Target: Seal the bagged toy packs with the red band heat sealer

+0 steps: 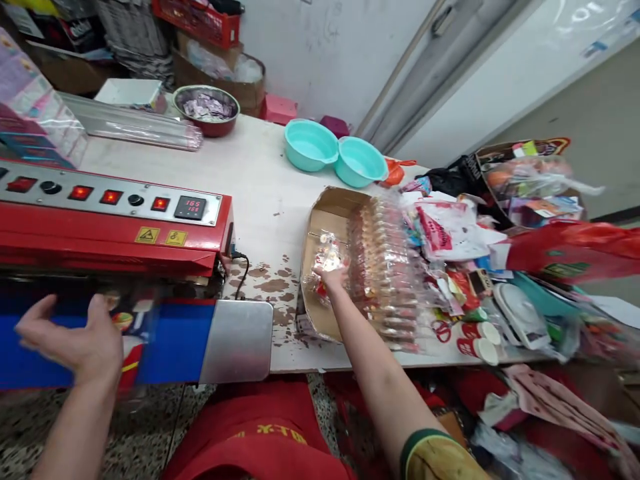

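Note:
My left hand [77, 340] is over the blue belt [183, 343] of a red band sealing machine [110, 233], its fingers curved and apart with nothing in them. Beside it a clear printed packet [133, 347], smeared by motion, lies at the belt. My right hand [336, 277] reaches into a shallow cardboard box [320, 327], fingers closed on a small clear packet [327, 253] with white and red contents. In the box's right side, and past its edge, stands a tight row of filled clear packets [383, 267].
Two turquoise basins [311, 143] and a metal bowl of small sachets [207, 107] stand at the back. Right of the box lie bags and papers [445, 230], red scissors [442, 331], paper cups [477, 348] and a white scale [520, 313]. A metal plate [237, 340] extends from the belt.

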`<action>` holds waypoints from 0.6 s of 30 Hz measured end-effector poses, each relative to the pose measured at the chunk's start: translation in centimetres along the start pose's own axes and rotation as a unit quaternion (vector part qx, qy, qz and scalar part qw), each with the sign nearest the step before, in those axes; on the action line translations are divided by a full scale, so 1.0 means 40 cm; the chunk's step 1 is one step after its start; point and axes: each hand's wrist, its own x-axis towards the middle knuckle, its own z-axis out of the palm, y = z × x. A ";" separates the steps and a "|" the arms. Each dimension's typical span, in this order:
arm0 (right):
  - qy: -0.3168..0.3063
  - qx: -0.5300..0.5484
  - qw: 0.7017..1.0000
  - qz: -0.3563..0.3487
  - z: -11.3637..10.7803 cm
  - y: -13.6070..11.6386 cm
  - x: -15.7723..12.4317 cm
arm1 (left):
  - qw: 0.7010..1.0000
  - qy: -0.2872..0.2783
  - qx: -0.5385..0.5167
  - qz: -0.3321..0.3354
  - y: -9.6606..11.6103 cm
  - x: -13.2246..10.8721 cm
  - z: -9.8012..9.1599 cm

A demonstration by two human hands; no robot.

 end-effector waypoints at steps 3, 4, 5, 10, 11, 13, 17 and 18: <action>-0.014 -0.006 1.000 0.015 0.020 0.024 0.033 | 0.985 0.051 -0.008 0.164 0.055 -0.066 -0.020; -0.016 -0.007 1.000 0.009 0.017 0.025 0.031 | 0.981 0.032 -0.033 0.189 0.077 -0.098 -0.019; -0.018 -0.008 1.000 -0.001 0.007 0.023 0.025 | 0.979 0.005 -0.058 0.197 0.100 -0.134 -0.013; -0.003 -0.063 0.978 -0.199 -0.105 -0.001 -0.097 | 0.905 -0.374 -0.199 0.031 0.240 -0.317 0.067; -0.001 -0.076 0.965 -0.251 -0.124 0.001 -0.140 | 0.856 -0.460 -0.234 -0.024 0.276 -0.345 0.089; -0.001 -0.083 0.940 -0.330 -0.151 0.014 -0.230 | 0.751 -0.566 -0.312 -0.134 0.346 -0.383 0.134; -0.055 -0.013 0.901 -0.431 -0.179 0.042 -0.342 | 0.622 -0.602 -0.424 -0.268 0.423 -0.386 0.174; -0.077 0.026 0.895 -0.438 -0.187 0.038 -0.344 | 0.606 -0.608 -0.431 -0.278 0.422 -0.376 0.169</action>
